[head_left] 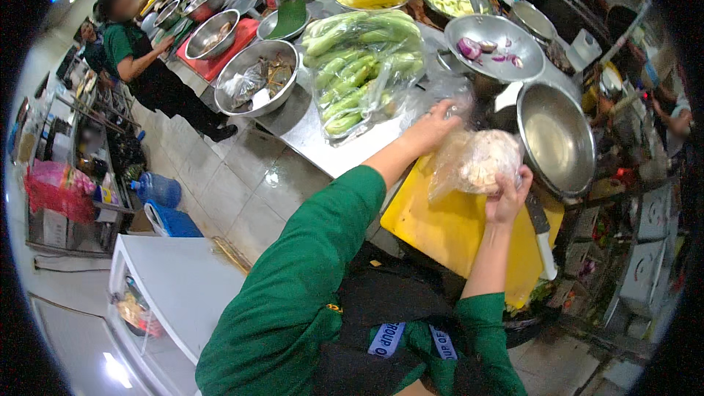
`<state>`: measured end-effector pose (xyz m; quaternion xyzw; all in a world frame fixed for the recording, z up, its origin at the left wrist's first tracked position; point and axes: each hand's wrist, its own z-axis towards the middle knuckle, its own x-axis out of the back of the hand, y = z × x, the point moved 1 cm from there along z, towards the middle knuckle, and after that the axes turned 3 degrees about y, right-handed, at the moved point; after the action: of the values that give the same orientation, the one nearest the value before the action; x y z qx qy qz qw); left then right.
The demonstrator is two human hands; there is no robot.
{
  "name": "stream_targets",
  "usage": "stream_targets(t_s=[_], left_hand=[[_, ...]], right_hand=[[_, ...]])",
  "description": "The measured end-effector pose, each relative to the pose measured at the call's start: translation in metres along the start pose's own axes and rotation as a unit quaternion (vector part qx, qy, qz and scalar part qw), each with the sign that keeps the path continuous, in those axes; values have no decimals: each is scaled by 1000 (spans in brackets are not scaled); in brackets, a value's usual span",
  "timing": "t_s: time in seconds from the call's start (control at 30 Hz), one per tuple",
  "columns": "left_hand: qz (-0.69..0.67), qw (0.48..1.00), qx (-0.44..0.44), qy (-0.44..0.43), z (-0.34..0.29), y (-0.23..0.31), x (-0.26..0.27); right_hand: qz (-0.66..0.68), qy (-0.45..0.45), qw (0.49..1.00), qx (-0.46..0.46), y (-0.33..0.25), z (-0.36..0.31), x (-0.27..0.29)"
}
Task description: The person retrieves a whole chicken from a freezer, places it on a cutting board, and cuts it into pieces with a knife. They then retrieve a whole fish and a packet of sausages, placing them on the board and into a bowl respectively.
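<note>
Clear plastic bag (475, 163) of pale pieces is held above yellow cutting board (447, 227); right hand (507, 194) clamped under it at 5 o'clock, left hand (433, 128) pinched on its top at 10 o'clock. Empty steel bowl (561, 143) sits at 3 o'clock, bagged green vegetables (363, 66) at 11 o'clock.

Cutting board (447, 227) lies on counter (323, 139); knife (541, 233) on its right edge. Empty bowl (557, 139) behind-right; bagged vegetables (363, 66) behind-left.

Bag contents (484, 165): pale lumps, too blurred through plastic to identify.
Knife (543, 238): blade partly hidden behind right hand (508, 194).
</note>
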<state>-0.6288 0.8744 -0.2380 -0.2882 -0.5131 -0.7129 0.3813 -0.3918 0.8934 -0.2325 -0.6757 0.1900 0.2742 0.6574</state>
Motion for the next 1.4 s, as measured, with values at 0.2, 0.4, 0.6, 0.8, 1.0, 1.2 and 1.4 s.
stream_targets(t_s=[0.2, 0.4, 0.6, 0.8, 1.0, 1.2, 1.4], left_hand=[[-96, 993, 57, 41, -9, -45, 73], [246, 912, 308, 117, -83, -81, 95], [6, 937, 235, 259, -61, -88, 123], [-124, 917, 155, 345, 6, -76, 213], [-93, 930, -40, 354, 113, -100, 310], [-17, 897, -27, 441, 182, -100, 367], [109, 800, -332, 488, 177, -9, 403]], right_hand=[[-524, 2, 849, -69, 22, -28, 13], [-585, -80, 807, 17, 53, -31, -38], [-616, -172, 769, -14, 32, -37, -65], [-432, -12, 901, -38, -7, -99, -37], [-483, 163, 858, 64, -85, -199, 43], [-422, 384, 818, 78, -111, -307, 107], [-498, 345, 794, 58, -109, -353, 124]])
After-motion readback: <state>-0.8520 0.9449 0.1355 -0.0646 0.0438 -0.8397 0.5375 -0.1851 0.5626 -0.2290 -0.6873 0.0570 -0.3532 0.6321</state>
